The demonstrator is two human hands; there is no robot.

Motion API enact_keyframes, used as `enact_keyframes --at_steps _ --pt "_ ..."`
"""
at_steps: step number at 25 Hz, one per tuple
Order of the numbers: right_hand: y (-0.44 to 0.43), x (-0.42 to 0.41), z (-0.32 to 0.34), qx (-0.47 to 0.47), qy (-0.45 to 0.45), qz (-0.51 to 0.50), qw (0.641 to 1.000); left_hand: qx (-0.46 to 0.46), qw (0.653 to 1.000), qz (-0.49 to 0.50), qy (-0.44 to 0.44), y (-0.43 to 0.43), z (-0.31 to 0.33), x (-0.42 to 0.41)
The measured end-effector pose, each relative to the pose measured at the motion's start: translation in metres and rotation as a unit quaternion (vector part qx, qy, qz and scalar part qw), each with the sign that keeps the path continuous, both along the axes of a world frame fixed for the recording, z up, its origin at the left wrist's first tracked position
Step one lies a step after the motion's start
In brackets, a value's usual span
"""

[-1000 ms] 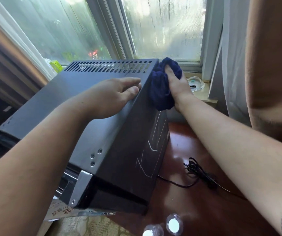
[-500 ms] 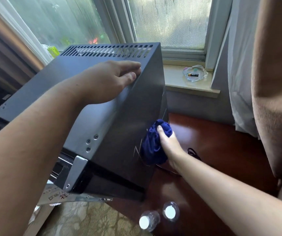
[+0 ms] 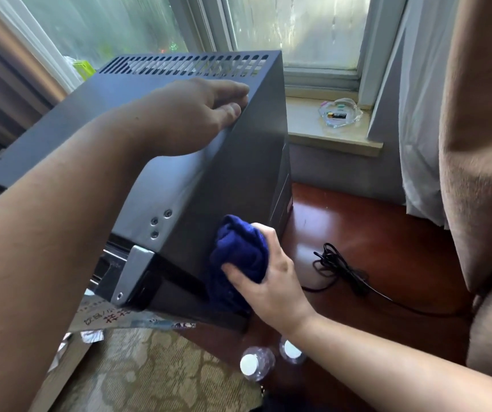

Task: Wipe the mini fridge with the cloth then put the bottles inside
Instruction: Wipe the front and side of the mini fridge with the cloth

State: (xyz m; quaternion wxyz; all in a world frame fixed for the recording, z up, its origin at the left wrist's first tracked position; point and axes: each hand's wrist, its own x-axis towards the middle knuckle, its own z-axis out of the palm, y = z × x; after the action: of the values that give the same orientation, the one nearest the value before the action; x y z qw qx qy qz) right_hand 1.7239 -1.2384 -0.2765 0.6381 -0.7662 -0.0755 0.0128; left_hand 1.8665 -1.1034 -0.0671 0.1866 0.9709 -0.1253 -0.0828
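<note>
A dark grey mini fridge [image 3: 232, 173] with a slotted vent along its far top edge stands on a red-brown wooden surface [image 3: 387, 257]. My left hand [image 3: 191, 117] rests flat on the fridge's top near its right edge, fingers straight. My right hand [image 3: 271, 278] grips a bunched dark blue cloth [image 3: 238, 254] and presses it against the lower front part of the fridge's right side. Two clear bottles with white caps, one [image 3: 253, 364] and the other [image 3: 290, 350], stand just below the fridge's front corner, partly hidden by my right forearm.
A black power cord [image 3: 339, 269] lies coiled on the wood right of the fridge. A glass dish [image 3: 339, 114] holding a battery sits on the windowsill. Curtains [image 3: 476, 144] hang at the right. Patterned fabric [image 3: 155, 367] and cardboard lie below the fridge.
My right hand has swept the cloth down the fridge's right side from the top rear corner to the lower front. My left hand has stayed on the top.
</note>
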Motion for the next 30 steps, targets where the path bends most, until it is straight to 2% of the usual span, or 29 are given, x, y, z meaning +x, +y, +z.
enact_keyframes --at_steps 4,6,10,15,17,22,25,27,30 --pt "-0.006 0.034 -0.062 -0.002 0.161 -0.051 0.986 0.003 1.0 0.006 -0.014 -0.003 -0.002 -0.005" --pt "-0.014 0.064 -0.081 -0.005 0.205 -0.084 0.975 -0.002 1.0 0.013 -0.017 -0.004 -0.003 -0.007" --pt "-0.03 0.132 -0.082 -0.008 0.182 -0.152 0.971 -0.008 1.0 0.015 -0.016 -0.003 -0.006 -0.006" --pt "-0.03 0.185 -0.027 0.081 0.099 -0.258 0.958 -0.002 0.999 0.027 -0.018 -0.002 -0.004 -0.005" --pt "-0.021 0.168 -0.022 0.105 0.117 -0.258 0.953 -0.017 0.999 0.032 -0.01 -0.001 -0.005 -0.003" --pt "0.011 0.065 -0.037 0.141 0.216 -0.195 0.946 -0.014 0.999 0.026 -0.02 0.002 -0.005 -0.001" --pt "0.02 0.019 -0.024 0.193 0.285 -0.148 0.927 -0.025 1.0 0.012 -0.007 0.003 -0.006 -0.001" --pt "0.024 -0.003 -0.012 0.247 0.303 -0.125 0.912 -0.027 1.0 0.01 -0.004 0.003 -0.006 -0.003" --pt "0.035 -0.034 -0.002 0.272 0.323 -0.102 0.901 -0.02 1.0 0.006 -0.011 0.001 -0.005 -0.004"
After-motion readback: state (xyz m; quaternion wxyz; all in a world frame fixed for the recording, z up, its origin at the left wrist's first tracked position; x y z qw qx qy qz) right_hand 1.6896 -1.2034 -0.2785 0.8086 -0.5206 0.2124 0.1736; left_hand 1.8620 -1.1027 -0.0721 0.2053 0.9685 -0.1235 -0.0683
